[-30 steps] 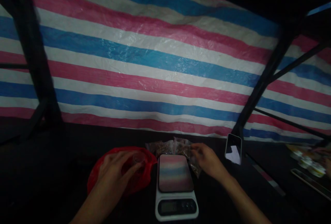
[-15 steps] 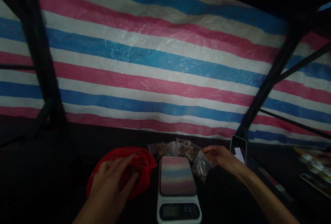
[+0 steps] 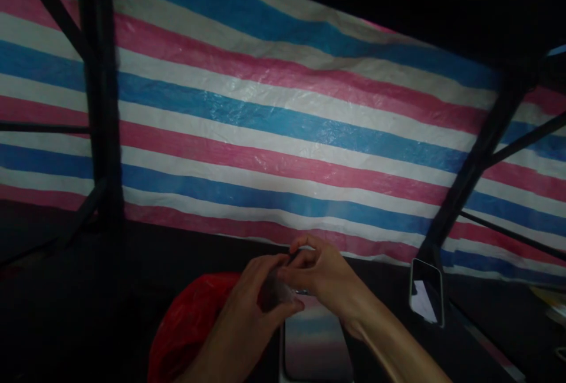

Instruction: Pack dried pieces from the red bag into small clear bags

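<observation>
The head camera shows both hands brought together above the far end of a flat kitchen scale with a glossy, reflective top plate (image 3: pixel 315 342), whose long axis runs from the person away toward the tarpaulin.

Between the hands is a small clear plastic bag (image 3: pixel 275 292), dim and partly hidden. It sits just over the scale's far edge. Its outline is too blurred to tell which way its mouth points or how its long axis lies.

The left hand (image 3: pixel 250 306) is half closed, fingers curled round the bag from the left, with the thumb stretched across its underside.

The right hand (image 3: pixel 325 274) is bent at the knuckles, thumb and forefinger pinched together at the bag's top edge; the other fingers are loosely curved above it. The fingertips of the two hands touch.

Just left of the scale, under the left forearm, lies a crumpled red plastic bag (image 3: pixel 190 327).

To the right, well apart from the hands, a smartphone with a lit screen (image 3: pixel 425 291) stands tilted against a dark diagonal pole (image 3: pixel 477 162).

Behind everything hangs a striped blue, pink and white woven tarpaulin (image 3: pixel 274 129).
</observation>
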Action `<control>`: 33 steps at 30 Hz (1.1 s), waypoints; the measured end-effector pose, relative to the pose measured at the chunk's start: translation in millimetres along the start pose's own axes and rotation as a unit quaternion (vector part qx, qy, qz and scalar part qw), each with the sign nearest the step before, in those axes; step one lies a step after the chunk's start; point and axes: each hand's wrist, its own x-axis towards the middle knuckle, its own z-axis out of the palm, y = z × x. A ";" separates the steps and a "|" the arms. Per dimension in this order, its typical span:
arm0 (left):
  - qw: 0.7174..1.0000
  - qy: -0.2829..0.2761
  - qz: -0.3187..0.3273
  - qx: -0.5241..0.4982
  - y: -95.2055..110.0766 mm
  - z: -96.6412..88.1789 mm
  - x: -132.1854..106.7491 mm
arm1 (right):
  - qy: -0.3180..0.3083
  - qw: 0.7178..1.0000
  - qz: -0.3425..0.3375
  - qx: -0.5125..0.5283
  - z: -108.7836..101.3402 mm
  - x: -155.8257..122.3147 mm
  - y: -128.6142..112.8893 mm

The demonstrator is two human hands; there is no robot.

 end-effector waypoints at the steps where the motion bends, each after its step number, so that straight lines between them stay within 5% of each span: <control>1: 1.000 -0.007 -0.007 -0.007 -0.7 -6.6 0.6 | -0.010 1.000 0.006 0.003 3.2 1.4 0.3; 8: 0.994 -0.015 -0.104 -0.035 -22.4 -41.7 -10.6 | -0.052 0.997 0.041 0.050 18.1 3.9 7.0; 12: 0.996 -0.006 0.000 0.094 -52.9 -58.1 -18.1 | -0.055 0.997 0.053 0.028 30.5 5.2 15.1; 15: 0.968 0.005 0.103 0.228 -66.5 -71.0 -19.7 | -0.054 0.997 0.043 0.018 41.6 8.7 26.2; 19: 0.902 -0.016 0.228 0.366 -62.2 -84.6 -16.7 | -0.014 0.998 0.040 0.045 55.0 11.2 38.2; 22: 0.877 -0.047 0.249 0.408 -52.2 -89.1 -15.1 | -0.003 0.997 0.036 0.066 59.5 8.4 41.5; 27: 0.916 -0.080 0.162 0.359 -37.8 -86.3 -18.3 | 0.000 0.998 0.020 0.062 54.7 9.8 51.9; 30: 0.973 -0.014 0.051 0.226 -24.3 -82.2 -19.4 | -0.009 0.998 0.029 0.052 53.1 18.0 58.6; 33: 0.995 0.049 -0.039 0.076 -10.4 -79.0 -16.0 | -0.030 0.997 0.029 0.060 56.7 25.2 57.1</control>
